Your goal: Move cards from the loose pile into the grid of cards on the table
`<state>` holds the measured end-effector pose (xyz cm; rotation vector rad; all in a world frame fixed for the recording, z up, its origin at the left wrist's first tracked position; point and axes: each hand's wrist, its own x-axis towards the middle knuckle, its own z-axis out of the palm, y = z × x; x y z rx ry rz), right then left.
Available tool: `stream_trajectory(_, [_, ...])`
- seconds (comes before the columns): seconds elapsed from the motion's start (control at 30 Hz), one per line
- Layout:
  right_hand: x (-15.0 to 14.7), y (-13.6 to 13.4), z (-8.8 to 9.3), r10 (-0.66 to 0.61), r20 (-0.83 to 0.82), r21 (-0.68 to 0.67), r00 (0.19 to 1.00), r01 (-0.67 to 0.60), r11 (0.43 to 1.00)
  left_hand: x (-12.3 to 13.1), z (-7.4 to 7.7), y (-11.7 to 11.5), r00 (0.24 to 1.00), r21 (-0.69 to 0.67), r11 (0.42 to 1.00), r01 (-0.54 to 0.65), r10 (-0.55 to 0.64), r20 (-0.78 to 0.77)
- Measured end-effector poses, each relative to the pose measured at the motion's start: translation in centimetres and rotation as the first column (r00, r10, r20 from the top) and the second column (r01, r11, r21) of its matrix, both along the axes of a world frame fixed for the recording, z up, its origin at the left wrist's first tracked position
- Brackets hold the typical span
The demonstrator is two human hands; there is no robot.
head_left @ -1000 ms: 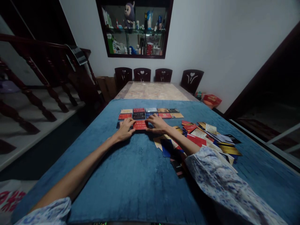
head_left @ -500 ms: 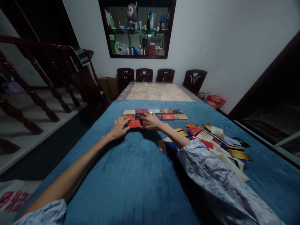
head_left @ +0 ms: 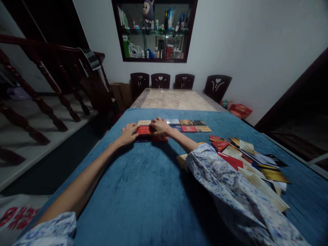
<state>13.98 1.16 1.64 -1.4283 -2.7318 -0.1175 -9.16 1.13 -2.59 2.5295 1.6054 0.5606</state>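
Note:
My left hand (head_left: 128,134) rests at the left end of a red card (head_left: 143,130), thumb and fingers closed at its edge. My right hand (head_left: 160,127) is bent over the card's right end with curled fingers, hiding part of the rows. Just below my right hand another red card (head_left: 161,139) lies partly covered, and a dark card (head_left: 142,139) shows beside it. A cream card (head_left: 144,122) is above the held card. Farther right, the rows go on with a red card (head_left: 189,128) and a tan card (head_left: 203,128).
A loose heap of mixed cards (head_left: 232,161) spreads over the blue tablecloth (head_left: 123,191) to the right, partly behind my right sleeve. Beyond the cloth is the bare marble tabletop (head_left: 174,99), with dark chairs (head_left: 160,81) around its far end.
Both hands have shifted slightly away from me, from a red card in the nearest row to one in the row above. The view has turned a little left.

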Motion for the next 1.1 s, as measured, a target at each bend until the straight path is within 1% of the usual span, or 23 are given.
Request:
stream_trajectory(0.3, [-1.6,1.6,0.6,-0.039,0.048,-0.026,0.998,0.041,0.999,-0.2,0.6,2.1,0.999,-0.054,0.998,-0.039,0.039,-0.012])
stream_trajectory(0.47, [-1.9,2.3,0.8,-0.055,0.077,-0.047,0.995,0.059,0.997,0.0,0.5,2.9,0.997,-0.096,0.993,-0.066,0.062,-0.044])
stream_trajectory(0.77, [-2.3,3.2,0.3,-0.044,0.072,-0.116,0.996,0.052,0.992,-0.1,-0.2,3.7,0.996,-0.148,0.986,-0.077,0.071,-0.048])
stream_trajectory(0.97, [-2.4,3.5,0.1,-0.042,0.075,-0.131,0.996,0.052,0.990,-0.4,-0.6,3.8,0.997,-0.119,0.991,-0.068,0.063,-0.048])
stream_trajectory(1.1, [-2.4,3.4,0.0,-0.033,0.091,-0.124,0.995,0.045,0.991,-0.5,-0.6,3.6,0.997,-0.124,0.992,-0.039,0.031,-0.065])
